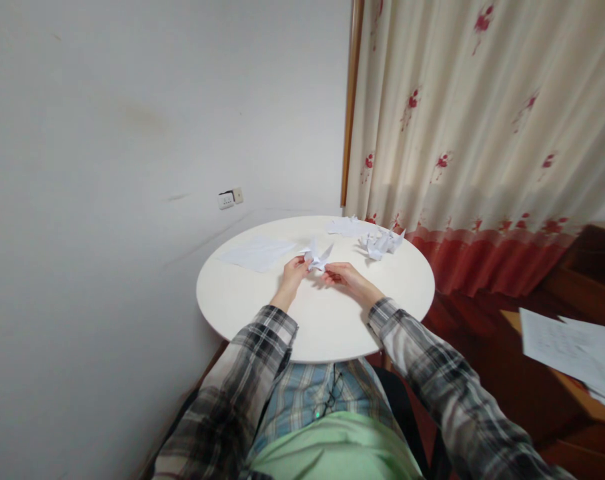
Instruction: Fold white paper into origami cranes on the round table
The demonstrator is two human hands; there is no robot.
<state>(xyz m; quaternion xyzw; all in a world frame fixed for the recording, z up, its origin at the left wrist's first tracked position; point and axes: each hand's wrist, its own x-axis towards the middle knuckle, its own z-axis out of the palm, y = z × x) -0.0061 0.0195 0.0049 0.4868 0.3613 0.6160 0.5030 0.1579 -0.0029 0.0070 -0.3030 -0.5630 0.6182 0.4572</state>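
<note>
Between my hands, just above the round white table [252, 313], is a white folded paper crane [318, 257] with its points sticking up. My left hand [296, 269] pinches its left side between thumb and fingers. On the other side, the fingertips of my right hand [346, 274] are closed on its right lower edge. To the right, several more folded paper cranes [381, 245] sit in a cluster. Flat white paper sheets [257, 253] lie on the table to the left of my left hand.
More white paper [343, 227] lies at the table's far edge. A wall with a socket [225, 200] stands to the left, and a flowered curtain [452, 147] hangs behind on the right. Papers [572, 350] rest on wooden furniture at the lower right.
</note>
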